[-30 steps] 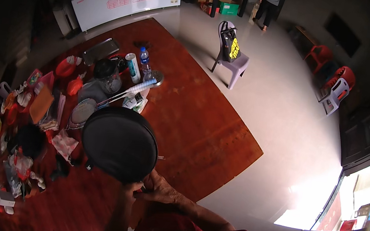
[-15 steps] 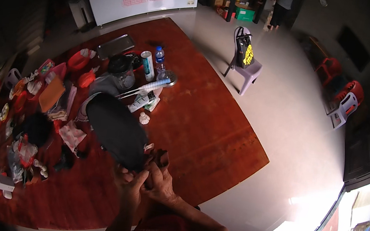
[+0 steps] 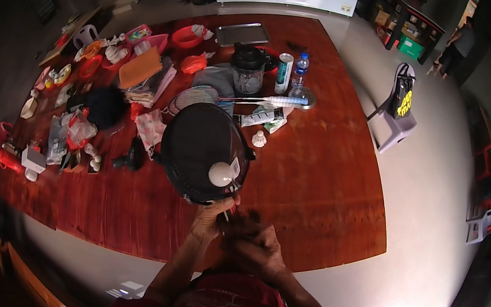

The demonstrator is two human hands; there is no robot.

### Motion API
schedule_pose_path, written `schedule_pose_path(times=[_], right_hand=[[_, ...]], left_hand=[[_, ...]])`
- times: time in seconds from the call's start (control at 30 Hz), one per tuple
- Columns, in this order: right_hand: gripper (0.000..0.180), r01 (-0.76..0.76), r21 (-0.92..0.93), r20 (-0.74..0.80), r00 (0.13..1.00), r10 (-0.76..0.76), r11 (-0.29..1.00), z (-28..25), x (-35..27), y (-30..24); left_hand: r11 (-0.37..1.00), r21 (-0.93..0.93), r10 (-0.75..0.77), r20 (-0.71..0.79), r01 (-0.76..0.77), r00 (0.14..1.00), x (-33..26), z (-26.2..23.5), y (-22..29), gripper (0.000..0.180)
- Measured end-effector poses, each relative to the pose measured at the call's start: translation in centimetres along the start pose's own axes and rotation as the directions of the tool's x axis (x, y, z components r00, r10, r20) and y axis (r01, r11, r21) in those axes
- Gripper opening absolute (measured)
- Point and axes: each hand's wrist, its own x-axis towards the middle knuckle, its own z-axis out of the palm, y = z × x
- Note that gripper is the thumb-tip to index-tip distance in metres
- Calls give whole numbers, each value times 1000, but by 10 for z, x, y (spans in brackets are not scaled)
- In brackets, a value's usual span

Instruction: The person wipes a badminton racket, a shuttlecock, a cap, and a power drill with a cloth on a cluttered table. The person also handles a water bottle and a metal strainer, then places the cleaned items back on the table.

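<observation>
A round black pan (image 3: 197,140) is tilted up in front of me, its dark inner face showing. My left hand (image 3: 211,218) is closed at its near edge. Over the pan's lower right lies a smooth white round piece (image 3: 220,174), and beside it a small white tag (image 3: 235,166). Whether that round piece is fixed to the pan, I cannot tell. My right hand (image 3: 266,251), partly smeared by motion, is closed at a dark brown blurred thing (image 3: 242,223) just below the pan. What that brown thing is does not show clearly.
On the red-brown table (image 3: 327,196) beyond the pan are badminton rackets (image 3: 275,100), a shuttlecock (image 3: 259,138), a blender jar (image 3: 247,72), a water bottle (image 3: 300,73) and a metal tray (image 3: 242,34). Bags and red bowls crowd the left. A chair (image 3: 397,121) with a black bag stands right.
The pan has turned, so its inner face and the white round piece now show. My right hand has moved right, away from the left, with the brown thing. The whole view has shifted.
</observation>
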Motion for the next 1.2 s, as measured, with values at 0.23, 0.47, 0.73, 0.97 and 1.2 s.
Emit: schedule_pose_path(times=[0.23, 0.47, 0.73, 0.97, 1.2], right_hand=[[35, -296, 300, -288, 878, 382, 907, -47, 56, -28], [45, -223, 205, -126, 960, 251, 953, -3, 50, -23], [44, -281, 425, 111, 959, 259, 860, -35, 14, -10], [42, -331, -189, -132, 942, 310, 925, 1, 55, -23], [32, -513, -255, -80, 856, 510, 820, 1, 24, -5]], left_hand=[[992, -121, -22, 124, 37, 992, -4, 13, 2, 45], [970, -237, -20, 138, 52, 990, 5, -4, -19, 49], [959, -197, -160, 217, 203, 963, 3, -19, -7, 46], [973, -112, -184, 138, 200, 973, 0, -12, -14, 64], [932, -219, -201, 349, 288, 915, 12, -47, -14, 92]])
